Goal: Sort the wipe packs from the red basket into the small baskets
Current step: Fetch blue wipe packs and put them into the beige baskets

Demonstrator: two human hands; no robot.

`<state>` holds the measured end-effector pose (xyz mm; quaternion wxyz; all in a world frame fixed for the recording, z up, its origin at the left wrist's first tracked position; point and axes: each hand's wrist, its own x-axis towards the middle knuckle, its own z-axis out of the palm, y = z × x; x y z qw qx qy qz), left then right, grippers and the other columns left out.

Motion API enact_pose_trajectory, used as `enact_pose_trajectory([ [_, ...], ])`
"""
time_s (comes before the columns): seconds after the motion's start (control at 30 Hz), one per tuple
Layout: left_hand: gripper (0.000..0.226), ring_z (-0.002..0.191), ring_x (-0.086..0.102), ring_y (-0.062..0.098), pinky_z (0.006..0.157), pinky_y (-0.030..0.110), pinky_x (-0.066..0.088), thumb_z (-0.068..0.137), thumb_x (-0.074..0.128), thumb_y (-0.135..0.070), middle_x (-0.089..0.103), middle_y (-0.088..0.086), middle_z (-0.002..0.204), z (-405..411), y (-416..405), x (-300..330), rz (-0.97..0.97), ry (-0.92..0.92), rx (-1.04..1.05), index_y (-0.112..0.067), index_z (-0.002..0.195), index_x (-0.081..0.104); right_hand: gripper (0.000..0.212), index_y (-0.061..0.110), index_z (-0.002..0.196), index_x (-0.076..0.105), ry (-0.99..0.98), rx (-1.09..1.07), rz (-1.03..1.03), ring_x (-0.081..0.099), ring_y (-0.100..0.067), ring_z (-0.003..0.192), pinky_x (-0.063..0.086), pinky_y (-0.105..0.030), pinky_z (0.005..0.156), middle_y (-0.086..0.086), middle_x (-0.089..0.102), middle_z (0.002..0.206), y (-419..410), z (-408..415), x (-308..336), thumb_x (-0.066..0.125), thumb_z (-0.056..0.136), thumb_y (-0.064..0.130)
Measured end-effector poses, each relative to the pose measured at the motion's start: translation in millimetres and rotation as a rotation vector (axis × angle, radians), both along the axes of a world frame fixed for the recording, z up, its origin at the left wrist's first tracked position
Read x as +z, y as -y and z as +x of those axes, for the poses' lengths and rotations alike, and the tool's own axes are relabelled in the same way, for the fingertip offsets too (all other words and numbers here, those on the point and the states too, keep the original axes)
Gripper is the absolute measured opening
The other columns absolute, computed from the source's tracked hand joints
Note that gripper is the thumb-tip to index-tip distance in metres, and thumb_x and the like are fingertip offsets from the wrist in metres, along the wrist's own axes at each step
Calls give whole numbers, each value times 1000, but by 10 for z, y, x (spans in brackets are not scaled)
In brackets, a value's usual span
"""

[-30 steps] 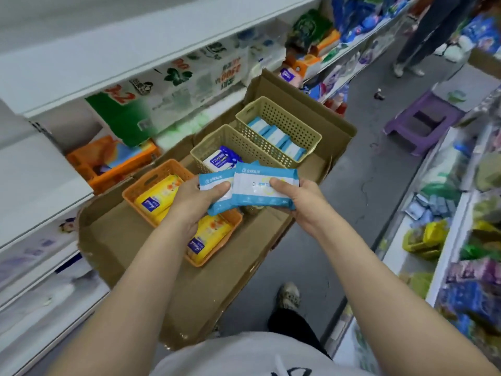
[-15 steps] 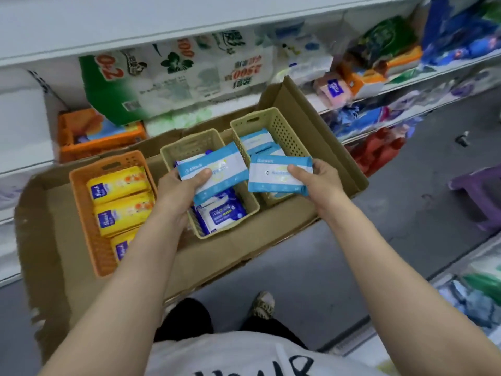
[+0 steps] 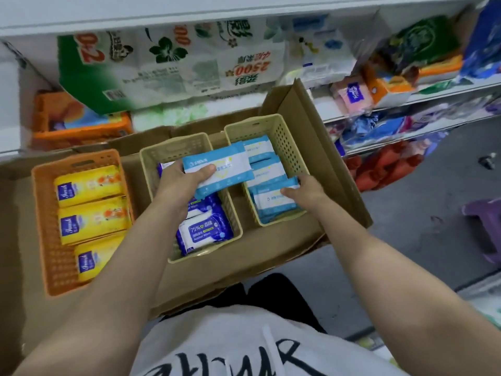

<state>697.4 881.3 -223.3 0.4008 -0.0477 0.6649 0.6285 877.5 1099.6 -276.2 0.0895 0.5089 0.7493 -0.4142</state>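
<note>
A flattened cardboard box (image 3: 273,256) carries my three small baskets side by side: an orange basket (image 3: 46,232) at left, a beige basket (image 3: 173,150) in the middle and a second beige basket (image 3: 292,147) at right. One flap (image 3: 320,147) rises just beside the right-hand basket.

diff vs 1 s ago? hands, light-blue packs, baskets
The right hand has carried its light-blue pack away from the other pack and down into the right beige basket, onto the packs already there; it still grips it. The left hand keeps its own light-blue pack above the middle beige basket. The orange basket and its yellow packs look unchanged.
</note>
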Motion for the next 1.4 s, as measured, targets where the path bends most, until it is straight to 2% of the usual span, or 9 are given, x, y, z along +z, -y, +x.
enact_pose_trajectory([
  [0.27,32,87,74,15,76,32,59,78,82,-17,77,0,98,-14,-160,-90,-91,11,41,-18,106,67,42,9,126,51,129,186,15,59,-31,116,48,-34,90,-13,62,127,-12,-97,-336,70,90,22],
  [0.37,33,86,74,13,73,27,58,78,81,-16,75,0,101,47,-230,-114,-120,20,97,-17,107,66,52,12,131,40,260,458,234,57,-34,114,52,-43,91,-15,54,128,-32,-123,-399,69,90,25],
  [0.53,37,90,72,14,68,23,55,81,79,-16,74,3,106,208,-425,-115,-168,43,146,-13,115,64,56,10,139,41,315,808,543,41,-28,130,43,-37,103,-13,42,139,-137,-158,-430,64,93,33],
  [0.77,31,89,71,12,73,23,53,81,80,-19,74,0,102,220,-681,-164,-242,52,147,-15,109,67,14,31,100,64,-406,83,-135,64,-10,99,54,-34,87,8,66,104,-486,-703,152,57,96,42],
  [0.9,22,83,73,9,67,20,55,81,79,-17,76,0,97,247,-862,-196,-177,79,121,-18,100,68,30,34,108,65,-261,384,-517,68,-8,99,57,-25,78,9,68,111,-712,-1050,339,76,82,45],
  [1.0,18,79,72,7,61,19,56,85,75,-15,74,0,98,251,-1007,-269,-183,16,166,-18,102,68,28,25,105,67,-208,382,-499,71,-14,95,60,-34,84,-2,71,114,-860,-1150,215,81,80,24],
  [1.13,37,102,64,16,92,37,54,89,71,-24,69,0,113,189,-1074,-466,-520,-254,110,-16,124,63,34,15,112,64,-274,-1,-238,69,-21,96,60,-43,85,-7,69,113,-1178,-1266,57,80,82,20],
  [1.3,42,108,65,24,94,44,54,86,75,-27,69,6,119,104,-1162,-645,-578,-219,-37,-13,124,65,26,25,104,60,-155,285,-57,62,-11,84,48,-17,57,0,63,105,-1234,-1429,-73,77,84,26],
  [1.4,34,102,67,21,89,43,57,82,78,-26,72,2,110,64,-1169,-695,-597,-205,-25,-18,115,70,36,17,119,62,-50,384,-67,59,-14,89,49,-23,67,-2,61,110,-1159,-1533,-187,74,87,25],
])
